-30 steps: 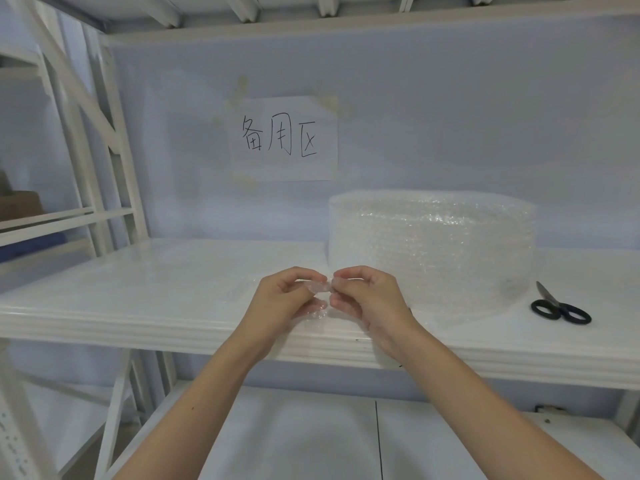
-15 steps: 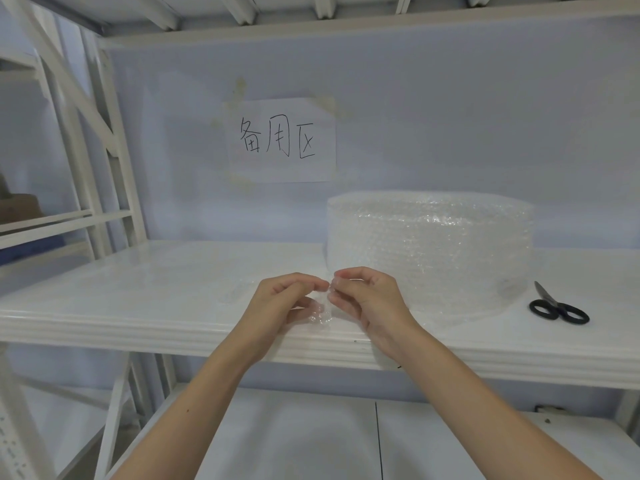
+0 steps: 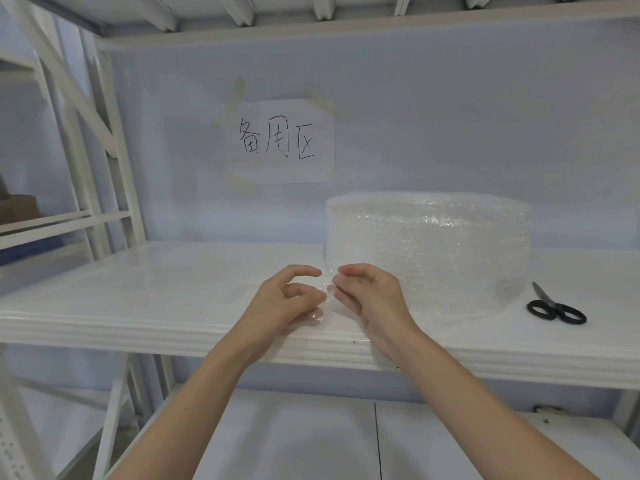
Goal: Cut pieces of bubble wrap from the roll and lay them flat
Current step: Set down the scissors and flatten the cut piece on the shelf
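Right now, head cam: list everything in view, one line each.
clear bubble wrap roll: 1, translucent white, on its flat end, right half of shelf
loose bubble wrap end: 1, clear, between both hands
black-handled scissors: 1, on shelf, right of roll
white metal shelf: 1, at front
handwritten paper sign: 1, white, taped to wall
left hand: fingers curled at the wrap
right hand: same, opposite side

Clear plastic bubble wrap roll (image 3: 427,251) glistens on the glossy white shelf (image 3: 138,296).
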`<action>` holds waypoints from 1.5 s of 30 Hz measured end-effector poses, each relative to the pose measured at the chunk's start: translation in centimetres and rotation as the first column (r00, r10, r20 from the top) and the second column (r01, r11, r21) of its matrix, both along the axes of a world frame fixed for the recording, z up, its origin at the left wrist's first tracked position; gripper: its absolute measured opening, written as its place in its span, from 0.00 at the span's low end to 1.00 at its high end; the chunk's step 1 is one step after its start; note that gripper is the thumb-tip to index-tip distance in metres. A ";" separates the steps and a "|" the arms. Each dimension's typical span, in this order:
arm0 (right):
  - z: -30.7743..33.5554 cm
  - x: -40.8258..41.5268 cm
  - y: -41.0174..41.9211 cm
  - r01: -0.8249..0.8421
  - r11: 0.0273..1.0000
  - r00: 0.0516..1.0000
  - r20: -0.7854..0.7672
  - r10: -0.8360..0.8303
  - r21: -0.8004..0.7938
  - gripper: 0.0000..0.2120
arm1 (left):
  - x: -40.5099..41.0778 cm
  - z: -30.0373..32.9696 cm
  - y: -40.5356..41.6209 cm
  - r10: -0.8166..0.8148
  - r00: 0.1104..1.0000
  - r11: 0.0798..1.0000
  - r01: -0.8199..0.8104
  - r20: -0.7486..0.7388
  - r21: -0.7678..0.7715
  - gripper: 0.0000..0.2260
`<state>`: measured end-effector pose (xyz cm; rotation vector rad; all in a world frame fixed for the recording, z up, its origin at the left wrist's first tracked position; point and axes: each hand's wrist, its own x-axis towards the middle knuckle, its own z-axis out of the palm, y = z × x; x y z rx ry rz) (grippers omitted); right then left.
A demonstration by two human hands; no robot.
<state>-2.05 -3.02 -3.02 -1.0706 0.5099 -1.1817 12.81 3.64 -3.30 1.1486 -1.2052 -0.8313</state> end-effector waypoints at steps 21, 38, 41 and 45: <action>1.0 6.9 -2.5 -0.009 0.963 0.875 -0.467 -0.124 -0.271 0.06 | 4.2 -0.3 1.0 0.468 0.824 0.871 -0.490 0.320 -0.012 0.05; -0.6 12.8 -4.3 -0.135 0.826 0.598 -0.710 -0.372 -0.547 0.05 | 8.7 -1.1 4.4 0.559 0.715 0.804 -0.591 0.418 -0.064 0.07; -0.3 12.2 -4.3 -0.145 0.813 0.620 -0.692 -0.369 -0.564 0.09 | 8.7 -1.0 4.7 0.564 0.735 0.808 -0.585 0.375 -0.068 0.09; 0.4 10.1 -3.3 -0.138 0.790 0.638 -0.663 -0.391 -0.598 0.12 | 8.0 -0.7 5.1 0.574 0.755 0.809 -0.581 0.317 -0.083 0.10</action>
